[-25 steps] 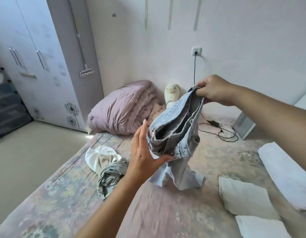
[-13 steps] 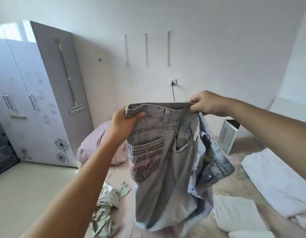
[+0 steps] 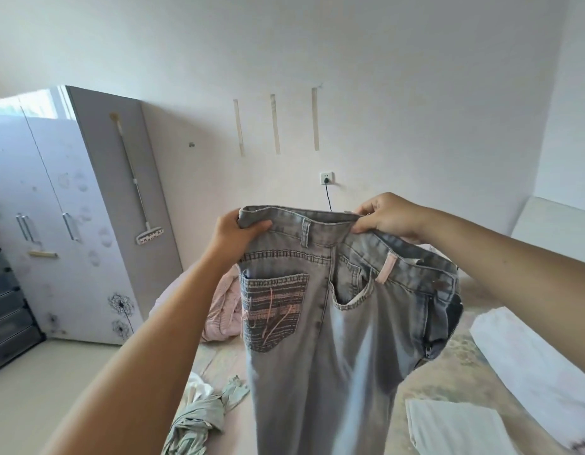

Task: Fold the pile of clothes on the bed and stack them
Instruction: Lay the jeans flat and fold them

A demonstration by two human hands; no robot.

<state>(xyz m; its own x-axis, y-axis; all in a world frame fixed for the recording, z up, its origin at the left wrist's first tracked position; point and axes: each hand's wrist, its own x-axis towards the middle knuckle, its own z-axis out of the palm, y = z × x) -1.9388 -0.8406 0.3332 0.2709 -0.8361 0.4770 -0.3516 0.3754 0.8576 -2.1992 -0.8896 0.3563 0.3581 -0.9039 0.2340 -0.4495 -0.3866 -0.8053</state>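
The fingers of the left hand (image 3: 232,234) and right hand (image 3: 384,215) are clamped on the waistband of the faded grey denim jeans (image 3: 330,323), held above the patterned bed (image 3: 448,372). Denim is judged heavy, limp; waistband corners are best gripped.

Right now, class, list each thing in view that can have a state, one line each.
jeans: unfolded, held up by the waistband
left hand: gripping the waistband
right hand: gripping the waistband
green garment: crumpled on the bed
white cloth: folded flat
wardrobe: doors closed
wall socket: cable plugged in
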